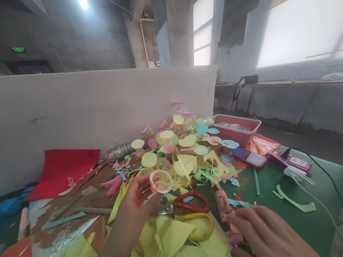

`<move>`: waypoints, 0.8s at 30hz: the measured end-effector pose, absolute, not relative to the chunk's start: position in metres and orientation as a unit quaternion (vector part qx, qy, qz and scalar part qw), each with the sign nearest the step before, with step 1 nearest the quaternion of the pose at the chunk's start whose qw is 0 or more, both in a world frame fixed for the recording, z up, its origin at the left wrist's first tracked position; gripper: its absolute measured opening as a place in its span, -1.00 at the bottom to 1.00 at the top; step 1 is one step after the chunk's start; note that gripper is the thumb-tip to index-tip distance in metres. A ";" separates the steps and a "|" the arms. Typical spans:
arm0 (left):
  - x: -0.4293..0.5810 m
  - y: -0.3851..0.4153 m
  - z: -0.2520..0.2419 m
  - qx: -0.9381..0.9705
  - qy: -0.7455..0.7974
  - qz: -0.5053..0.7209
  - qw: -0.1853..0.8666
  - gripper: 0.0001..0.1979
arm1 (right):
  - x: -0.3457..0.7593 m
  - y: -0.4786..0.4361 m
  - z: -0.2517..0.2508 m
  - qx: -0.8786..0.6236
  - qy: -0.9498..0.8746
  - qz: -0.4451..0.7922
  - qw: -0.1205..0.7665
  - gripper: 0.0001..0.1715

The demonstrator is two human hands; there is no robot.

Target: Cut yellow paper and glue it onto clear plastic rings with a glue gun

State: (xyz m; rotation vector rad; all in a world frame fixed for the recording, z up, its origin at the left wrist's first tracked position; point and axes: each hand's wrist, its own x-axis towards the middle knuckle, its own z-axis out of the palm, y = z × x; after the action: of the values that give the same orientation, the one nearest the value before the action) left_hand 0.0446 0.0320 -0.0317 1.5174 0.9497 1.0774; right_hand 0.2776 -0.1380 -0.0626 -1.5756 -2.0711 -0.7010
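Observation:
My left hand [140, 202] pinches a small clear plastic cup [160, 181] with a pinkish rim, held tilted over the heap of cut paper. My right hand [279, 240] reaches in low at the right, fingers loosely stretched and apart. Its fingertips are at a pink, stained, tube-shaped thing [224, 204], whose kind I cannot make out. Between the hands lie scissors [193, 217] with one red and one yellow handle. Yellow paper scraps [176, 238] spread beneath them. Beyond the cup, several small clear cups bear round paper discs [149, 159] in yellow, green, pink and blue.
A white board [100, 109] stands behind the table. To its right are a pink basket [235, 128], a phone [250, 157], a bundle of clear sticks [263, 145] and a black cable [332, 186]. Red paper [64, 170] lies at the left. Green tabletop [295, 225] shows at the right.

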 end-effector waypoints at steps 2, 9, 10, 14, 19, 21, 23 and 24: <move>0.044 0.032 -0.032 0.631 0.385 0.449 0.502 -0.57 | 0.252 -0.122 -0.053 -0.547 -0.771 -0.243 0.218 -0.71; 0.044 0.031 -0.031 0.620 0.365 0.459 0.521 -0.60 | 0.197 -0.056 -0.083 -0.426 -0.840 -0.273 0.196 -0.52; 0.044 0.031 -0.031 0.621 0.364 0.459 0.520 -0.60 | 0.196 -0.053 -0.087 -0.427 -0.841 -0.267 0.200 -0.62; 0.043 0.033 -0.031 0.628 0.372 0.451 0.514 -0.62 | 0.196 -0.052 -0.085 -0.425 -0.839 -0.263 0.215 -0.80; 0.043 0.032 -0.031 0.624 0.369 0.460 0.513 -0.61 | 0.206 -0.058 -0.066 -0.440 -0.828 -0.234 0.258 -0.86; 0.043 0.032 -0.032 0.627 0.371 0.456 0.511 -0.60 | 0.212 -0.059 -0.060 -0.445 -0.824 -0.207 0.282 -0.85; 0.043 0.032 -0.032 0.629 0.375 0.450 0.511 -0.59 | 0.221 -0.060 -0.055 -0.458 -0.815 -0.181 0.304 -0.86; 0.043 0.032 -0.031 0.629 0.377 0.449 0.511 -0.58 | 0.225 -0.061 -0.053 -0.468 -0.808 -0.172 0.315 -0.84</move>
State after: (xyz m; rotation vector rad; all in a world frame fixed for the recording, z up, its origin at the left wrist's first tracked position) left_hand 0.0427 0.0317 -0.0312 1.5137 0.9084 1.0804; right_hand 0.2253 -0.0611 -0.0528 -1.2332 -2.1276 -0.4532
